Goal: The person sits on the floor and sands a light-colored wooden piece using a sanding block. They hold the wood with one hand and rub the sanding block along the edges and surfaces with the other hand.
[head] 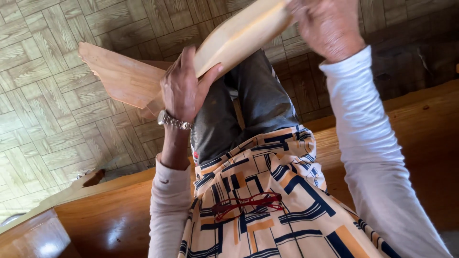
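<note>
Beneath you lies a floor (pixel 52 91) of parquet-patterned tiles in pale brown, and across the bottom of the view runs a glossy wooden bench surface (pixel 103 217). Above that bench you hold a light wooden board (pixel 239 36), tilted, its far end rising toward the top edge of the view. Your left hand (pixel 184 88) grips the board's lower end, thumb pressed on its face and fingers (pixel 189 57) curled round its edge; a metal watch (pixel 173 121) sits on that wrist. Your right hand (pixel 327 26) covers the board's upper end with its fingers wrapped around it, though the top of the frame cuts them off, so the grip looks closed rather than plainly shows it. Behind the board, on the side of your left hand, a second flat piece of reddish wood (pixel 119 76) juts out over the floor. Your grey trousers (pixel 253 100) are below the board, and a patterned shirt (pixel 267 200) with red glasses (pixel 246 204) hanging on it overlaps the bench.
</note>
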